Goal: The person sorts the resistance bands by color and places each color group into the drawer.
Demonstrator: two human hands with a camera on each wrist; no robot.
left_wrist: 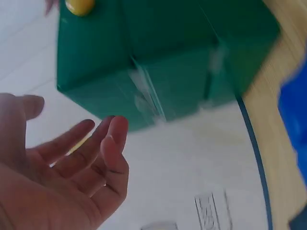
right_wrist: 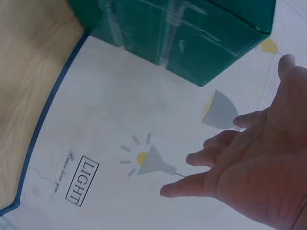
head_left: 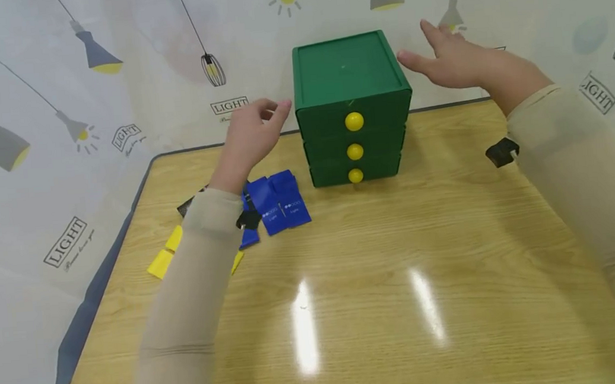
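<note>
A green cabinet of three stacked drawers, each with a yellow round knob, stands at the back of the table. To its left is my left hand, fingers loosely bent and holding nothing; in the left wrist view this hand shows a gap from the green side wall. My right hand is raised off the cabinet's right side with fingers spread. The right wrist view shows that palm bare, apart from the green wall. All drawers look closed.
Blue flat packets lie on the wooden table left of the cabinet. Yellow pieces and a black item are partly hidden by my left forearm. A white sheet printed with lamps hangs behind the table.
</note>
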